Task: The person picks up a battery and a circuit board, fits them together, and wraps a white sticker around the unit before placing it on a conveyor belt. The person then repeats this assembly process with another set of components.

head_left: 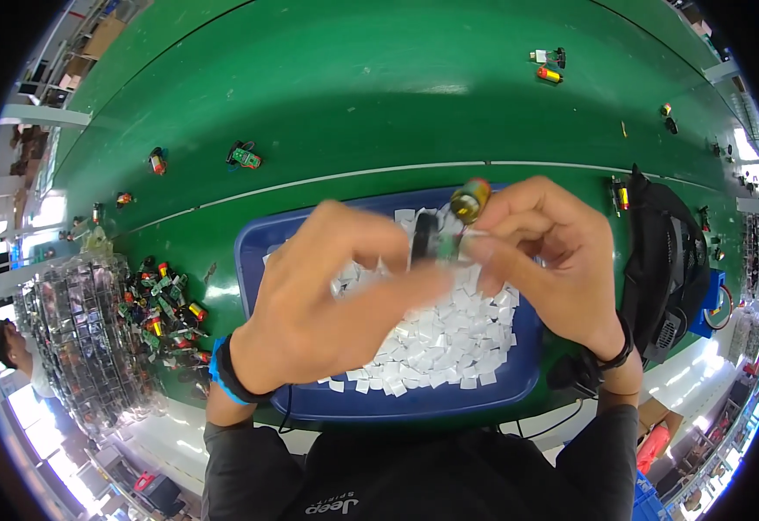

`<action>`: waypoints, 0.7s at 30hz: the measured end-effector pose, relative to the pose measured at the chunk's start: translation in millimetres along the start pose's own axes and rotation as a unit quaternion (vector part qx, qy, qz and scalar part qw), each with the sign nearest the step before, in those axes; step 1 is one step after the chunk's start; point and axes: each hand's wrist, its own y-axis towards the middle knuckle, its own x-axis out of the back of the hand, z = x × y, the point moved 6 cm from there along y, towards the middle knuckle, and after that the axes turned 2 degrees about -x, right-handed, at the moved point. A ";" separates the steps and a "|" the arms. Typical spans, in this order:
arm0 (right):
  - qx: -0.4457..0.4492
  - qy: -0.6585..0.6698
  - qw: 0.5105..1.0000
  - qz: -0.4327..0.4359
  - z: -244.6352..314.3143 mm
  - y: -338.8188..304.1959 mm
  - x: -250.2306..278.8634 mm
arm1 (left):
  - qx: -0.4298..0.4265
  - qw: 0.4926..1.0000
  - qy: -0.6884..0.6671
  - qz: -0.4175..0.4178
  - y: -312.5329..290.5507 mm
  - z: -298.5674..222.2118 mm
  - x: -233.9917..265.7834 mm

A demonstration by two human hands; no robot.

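two bare hands meet over a blue tray (414,406) of white squares (449,339), a small green board (449,247) between them.
the right hand (562,260) pinches the blurred board, which lies just left of its thumb tip; the left hand (319,304) curls in beside a black round part (424,240), its grip too blurred to tell. a yellow-and-red cylinder (470,201), nearer the right hand, slants up toward the right. pale lettering marks the dark shirt (414,478).

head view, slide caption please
Left hand and right hand handle an electronic assembly above a blue tray of white pieces
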 end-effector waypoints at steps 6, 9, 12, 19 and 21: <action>-0.001 -0.076 0.997 -0.029 3.7 -0.2 5.0 | 0.379 0.848 -0.360 0.092 -14.0 43.7 -19.4; 0.002 -0.110 0.993 -0.033 5.6 0.0 3.7 | 0.400 0.814 -0.409 0.098 -14.5 37.8 -24.0; 0.013 -0.137 0.990 -0.030 1.5 0.3 4.1 | 0.398 0.816 -0.409 0.096 -15.7 32.7 -28.3; 0.069 -0.155 0.984 0.051 15.4 -0.3 11.9 | 0.401 0.816 -0.412 0.056 -10.6 35.5 -24.4; 0.064 -0.182 0.981 0.012 13.2 5.1 25.0 | 0.396 0.816 -0.420 0.034 -11.7 37.6 -20.6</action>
